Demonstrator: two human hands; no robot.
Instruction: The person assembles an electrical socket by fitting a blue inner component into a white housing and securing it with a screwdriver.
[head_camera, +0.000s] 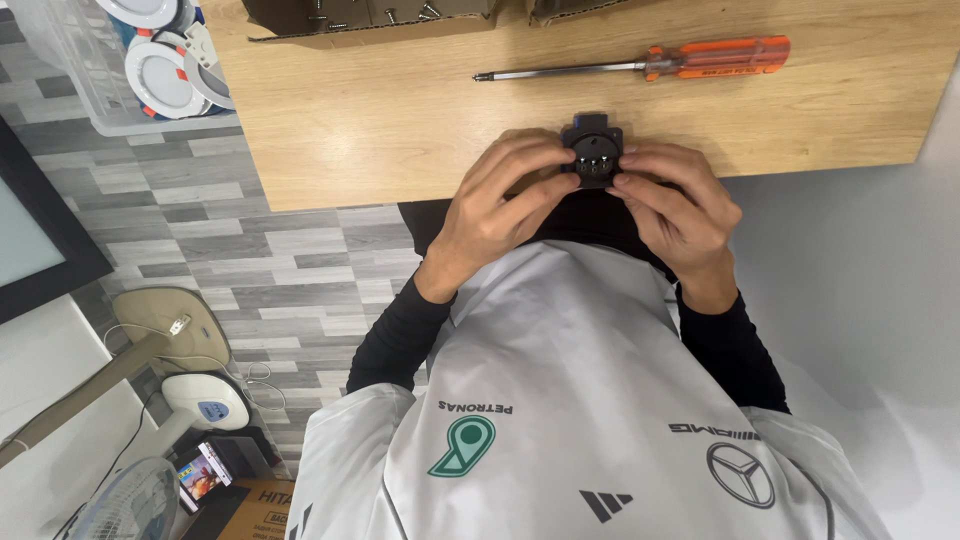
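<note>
Black plastic plug-type electrical fitting (593, 150), compact and roughly square, with three metal contacts facing the camera. It is held between both hands at the near edge of the wooden table (400, 120).

The left hand (500, 205) pinches its left side, fingers curled over and thumb beneath. The right hand (675, 205) pinches its right side in the same way, fingertips meeting the fitting's lower edge. Both hands touch the fitting and neither is nearer than the other. The wrists come up from the near side and the forearms, in black sleeves, converge on the centre.

Beyond the hands, and apart from them, lies a screwdriver (640, 65) with an orange handle. Its long axis runs left to right, with the tip to the left and the handle to the right, closer to the right hand.

At the far edge of the table is an open cardboard box (290, 25) holding screws. Off the table to the far left, a clear bin (70, 60) holds round white light fittings.
</note>
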